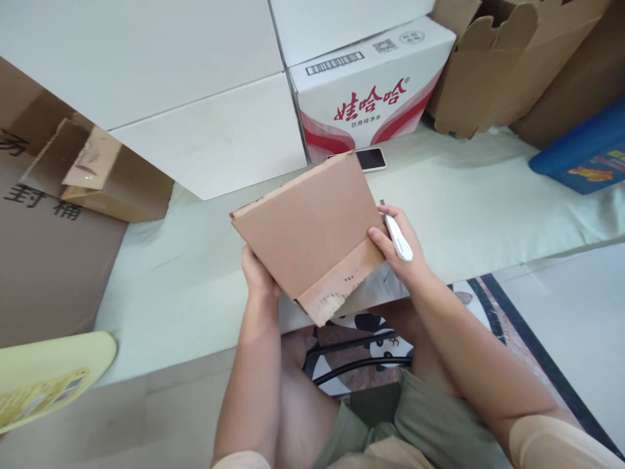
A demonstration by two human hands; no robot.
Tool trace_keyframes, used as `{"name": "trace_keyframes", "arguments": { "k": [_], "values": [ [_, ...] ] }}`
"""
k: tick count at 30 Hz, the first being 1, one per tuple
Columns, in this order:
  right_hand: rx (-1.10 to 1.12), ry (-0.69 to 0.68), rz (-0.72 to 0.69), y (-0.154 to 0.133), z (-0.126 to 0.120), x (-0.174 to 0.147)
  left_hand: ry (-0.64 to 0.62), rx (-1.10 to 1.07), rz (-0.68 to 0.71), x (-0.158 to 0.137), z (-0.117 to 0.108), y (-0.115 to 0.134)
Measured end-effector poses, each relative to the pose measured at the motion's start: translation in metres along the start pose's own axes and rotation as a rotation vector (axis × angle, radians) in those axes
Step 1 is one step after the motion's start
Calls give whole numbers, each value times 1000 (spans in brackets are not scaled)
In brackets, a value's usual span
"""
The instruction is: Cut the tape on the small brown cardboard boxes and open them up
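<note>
Cardboard piece (307, 228): being held tilted above the tabletop (180, 280), between both hands.
Done: showing a crease near one end, with a ragged, torn patch at the near corner.
Left: not being cut at this moment; not revealing how much is remaining.
Right hand (408, 228): gripping the white cutter (399, 241) in its fingers, metal tip protruding, while pressing a thumb onto the cardboard.
Left hand (258, 273): supporting the opposite edge, fingers mostly hiding underneath.
Phone (372, 159): lying just behind.
Red-and-white carton (361, 114): standing beyond, beside white boxes (219, 143).
</note>
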State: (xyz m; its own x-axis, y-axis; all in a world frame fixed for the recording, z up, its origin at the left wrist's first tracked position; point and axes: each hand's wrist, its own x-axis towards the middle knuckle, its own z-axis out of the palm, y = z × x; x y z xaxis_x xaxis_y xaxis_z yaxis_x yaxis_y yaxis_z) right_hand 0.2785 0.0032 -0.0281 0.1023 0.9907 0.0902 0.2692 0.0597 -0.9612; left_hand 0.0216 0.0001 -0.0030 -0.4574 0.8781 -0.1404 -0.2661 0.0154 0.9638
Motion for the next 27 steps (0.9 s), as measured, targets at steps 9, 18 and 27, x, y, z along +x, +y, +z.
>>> {"name": "trace_keyframes", "arguments": {
  "k": [9, 18, 27],
  "values": [
    [269, 43, 105, 3, 7, -2, 94, -229, -145, 10, -6, -16],
    [498, 257, 184, -5, 11, 1, -147, -155, -128, 6, -20, -20],
    [536, 327, 226, -6, 7, 3, -467, -25, -121, 3, -30, -19]
  ]
}}
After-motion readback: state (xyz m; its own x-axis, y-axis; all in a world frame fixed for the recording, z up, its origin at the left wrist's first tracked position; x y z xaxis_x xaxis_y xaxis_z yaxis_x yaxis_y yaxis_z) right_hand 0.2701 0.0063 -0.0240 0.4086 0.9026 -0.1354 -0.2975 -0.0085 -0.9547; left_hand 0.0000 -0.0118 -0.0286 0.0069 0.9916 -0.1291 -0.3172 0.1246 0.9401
